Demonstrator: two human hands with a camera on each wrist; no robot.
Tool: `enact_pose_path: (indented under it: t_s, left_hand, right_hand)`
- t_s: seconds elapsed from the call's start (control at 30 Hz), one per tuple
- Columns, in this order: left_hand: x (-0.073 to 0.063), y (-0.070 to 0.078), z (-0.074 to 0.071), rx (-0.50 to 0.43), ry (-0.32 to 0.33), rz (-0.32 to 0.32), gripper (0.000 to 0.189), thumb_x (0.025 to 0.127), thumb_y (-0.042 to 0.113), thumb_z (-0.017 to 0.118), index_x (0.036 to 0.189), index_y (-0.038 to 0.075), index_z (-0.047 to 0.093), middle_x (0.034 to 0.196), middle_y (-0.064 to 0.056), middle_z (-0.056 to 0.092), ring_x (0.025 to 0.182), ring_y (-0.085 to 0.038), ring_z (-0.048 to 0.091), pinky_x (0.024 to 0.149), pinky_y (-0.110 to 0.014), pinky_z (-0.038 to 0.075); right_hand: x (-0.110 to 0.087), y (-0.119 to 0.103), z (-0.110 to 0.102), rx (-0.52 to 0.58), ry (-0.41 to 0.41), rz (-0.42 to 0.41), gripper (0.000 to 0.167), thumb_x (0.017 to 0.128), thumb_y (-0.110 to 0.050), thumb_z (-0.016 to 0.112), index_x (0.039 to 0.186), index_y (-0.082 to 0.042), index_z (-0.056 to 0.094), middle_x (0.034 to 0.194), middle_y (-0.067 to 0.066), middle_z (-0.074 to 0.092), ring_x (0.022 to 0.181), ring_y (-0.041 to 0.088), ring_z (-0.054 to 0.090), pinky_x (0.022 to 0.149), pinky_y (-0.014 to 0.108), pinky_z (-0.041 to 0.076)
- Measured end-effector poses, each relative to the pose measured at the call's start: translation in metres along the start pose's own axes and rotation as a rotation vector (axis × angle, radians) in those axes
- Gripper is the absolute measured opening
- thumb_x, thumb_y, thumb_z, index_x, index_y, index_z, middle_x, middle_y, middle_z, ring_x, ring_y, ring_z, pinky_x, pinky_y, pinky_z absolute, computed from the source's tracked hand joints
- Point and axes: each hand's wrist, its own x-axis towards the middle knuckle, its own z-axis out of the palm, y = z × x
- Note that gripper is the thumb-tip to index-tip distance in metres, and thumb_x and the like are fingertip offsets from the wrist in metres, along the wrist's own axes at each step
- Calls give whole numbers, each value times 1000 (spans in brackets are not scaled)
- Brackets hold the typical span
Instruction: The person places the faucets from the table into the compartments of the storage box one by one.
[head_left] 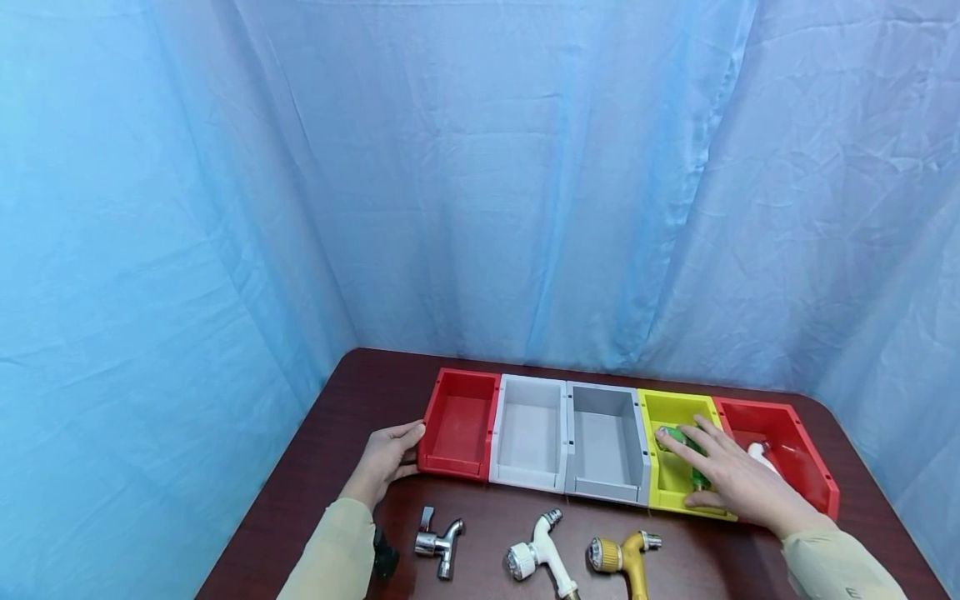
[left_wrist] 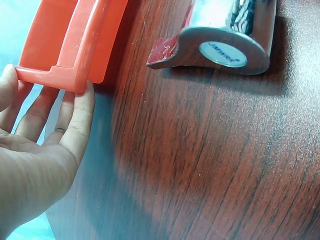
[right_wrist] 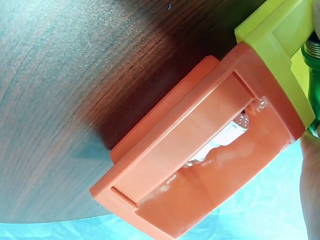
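Left hand (head_left: 390,457) grips left red bin (head_left: 459,425) at the far end of the row from yellow bin (head_left: 663,406), thumb and fingers on its edge; decent brace, I'd steady only, no shove toward yellow bin. Chrome tap (head_left: 441,545) is on the tabletop (head_left: 360,400), in front and well left of yellow bin; next white bin (head_left: 529,421), front white tap (head_left: 543,548), then grey bin (head_left: 602,437) butted against yellow bin's left side. Gold tap (head_left: 633,558) sits just in front of yellow bin, slightly left. Green tap (head_left: 700,481) is inside yellow bin under right hand (head_left: 723,467): fingers spread over it, can't tell if grasping or let go. Reads as a set-down. To do it well: get green tap flat on yellow bin's floor, clear of the front lip, then lift fingers straight up so nothing snags. Mind the wrist over right red bin (head_left: 795,442), right of yellow bin, another white tap (head_left: 759,454) inside; don't drag it on exit.
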Motion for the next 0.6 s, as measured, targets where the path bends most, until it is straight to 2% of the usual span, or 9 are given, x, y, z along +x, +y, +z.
enact_pose_path:
  t_s: [0.33, 0.6]
  left_hand:
    - [-2, 0, 0, 8, -4, 14, 55, 100, 41, 65, 145, 9, 59, 138, -21, 62, 114, -35, 68, 90, -46, 60]
    - [0, 1, 1, -4, 1, 8, 54, 100, 40, 66, 144, 9, 60, 139, -22, 61, 112, -33, 69, 88, -46, 61]
  right_hand:
    - [0, -1, 0, 26, 9, -7, 109, 64, -44, 95, 158, -22, 42, 142, 20, 54, 134, 55, 41, 91, 65, 54]
    - [-2, -2, 1, -39, -23, 17, 103, 68, -50, 91, 157, -27, 44, 145, 15, 56, 134, 44, 50, 101, 63, 48]
